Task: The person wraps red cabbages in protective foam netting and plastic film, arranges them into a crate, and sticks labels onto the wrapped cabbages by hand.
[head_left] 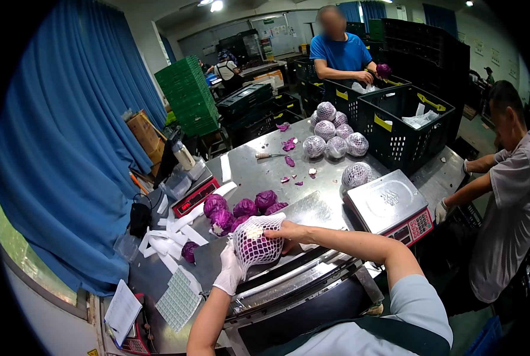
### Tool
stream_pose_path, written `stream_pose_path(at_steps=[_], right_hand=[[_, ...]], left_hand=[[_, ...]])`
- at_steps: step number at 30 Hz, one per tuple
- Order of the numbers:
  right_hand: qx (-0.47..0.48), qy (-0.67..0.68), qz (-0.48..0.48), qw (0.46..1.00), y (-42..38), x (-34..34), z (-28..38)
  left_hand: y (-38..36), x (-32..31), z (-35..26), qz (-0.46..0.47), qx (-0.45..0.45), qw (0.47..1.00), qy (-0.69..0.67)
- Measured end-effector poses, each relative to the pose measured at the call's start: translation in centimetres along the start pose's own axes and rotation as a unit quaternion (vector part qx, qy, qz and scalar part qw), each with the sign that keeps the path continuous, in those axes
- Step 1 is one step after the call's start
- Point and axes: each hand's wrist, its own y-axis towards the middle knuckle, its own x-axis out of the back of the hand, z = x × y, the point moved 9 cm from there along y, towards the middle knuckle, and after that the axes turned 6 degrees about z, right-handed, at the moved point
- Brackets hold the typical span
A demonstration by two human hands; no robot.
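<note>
A purple cabbage in a white foam net (pixel 259 240) is held between my two hands over the table's near edge. My left hand (pixel 229 267), in a white glove, grips the net's left side. My right hand (pixel 285 234) presses on its right side, fingers partly hidden by the net. Just behind lie several bare purple cabbages (pixel 245 207), and a small purple piece (pixel 189 252) rests to the left. Netted cabbages (pixel 336 147) are piled farther back on the metal table (pixel 253 160), with another netted pair (pixel 356 175) behind the scale.
A silver scale (pixel 389 199) stands at right, a red scale (pixel 196 197) at left. White strips (pixel 164 243) and a label sheet (pixel 179 299) lie at left. Black crates (pixel 395 127) stand behind. One person (pixel 342 56) holds a cabbage; another person (pixel 502 196) stands at right.
</note>
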Motion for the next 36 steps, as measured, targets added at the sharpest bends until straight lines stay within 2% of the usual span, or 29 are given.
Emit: stream_pose_path(at_steps=[17,20,21,24,26,27,28,29,30,31,32,33,34,35,36], right_hand=[[-0.001,-0.003,0.008,1.000,0.1,0.0,-0.1],[-0.014,-0.005,0.009,1.000,0.0,0.0,-0.2],[-0.002,-0.009,0.006,1.000,-0.1,0.0,0.1],[0.029,-0.021,-0.003,0.999,-0.6,-0.2,1.2],[0.044,-0.037,-0.023,0.998,-1.2,-0.1,1.9],[0.065,-0.063,-0.037,0.995,-1.2,0.3,2.0],[0.084,-0.087,-0.047,0.992,-1.1,0.6,2.2],[0.020,-0.111,-0.071,0.991,-1.6,1.2,1.7],[-0.004,-0.123,-0.082,0.989,-1.6,2.0,1.0],[0.015,-0.155,-0.106,0.982,-1.8,2.8,0.5],[0.046,-0.231,-0.183,0.955,-3.3,3.7,1.0],[0.086,-0.287,-0.195,0.934,-4.4,3.8,1.2],[0.116,-0.365,-0.144,0.912,-6.0,2.4,2.7],[0.095,-0.444,-0.098,0.886,-6.9,1.2,2.7],[0.154,-0.622,-0.062,0.765,-8.3,-0.6,3.1]], left_hand=[[-0.1,0.3,-0.2,-0.023,-0.009,1.000,0.007],[-0.3,0.6,-0.5,-0.034,-0.016,0.999,0.027],[-0.2,1.5,-1.3,-0.048,-0.053,0.991,0.109],[0.6,4.3,-3.1,-0.055,-0.145,0.935,0.318],[-0.2,4.7,-4.9,-0.091,-0.210,0.844,0.485],[-1.2,3.9,-5.5,-0.097,-0.202,0.865,0.449],[-1.8,4.1,-6.2,-0.121,-0.189,0.851,0.475],[-2.9,3.1,-7.2,-0.121,-0.197,0.826,0.515],[-3.1,3.9,-7.6,-0.126,-0.214,0.814,0.525],[-5.4,1.5,-8.6,-0.122,-0.228,0.805,0.534],[-6.2,1.3,-8.9,-0.094,-0.271,0.780,0.556],[-8.8,-2.0,-9.7,-0.062,-0.309,0.708,0.632],[-10.5,-3.6,-9.3,-0.025,-0.290,0.694,0.659],[-12.1,-5.4,-8.5,0.057,-0.318,0.638,0.699],[-13.7,-7.0,-7.2,0.144,-0.344,0.575,0.728]])
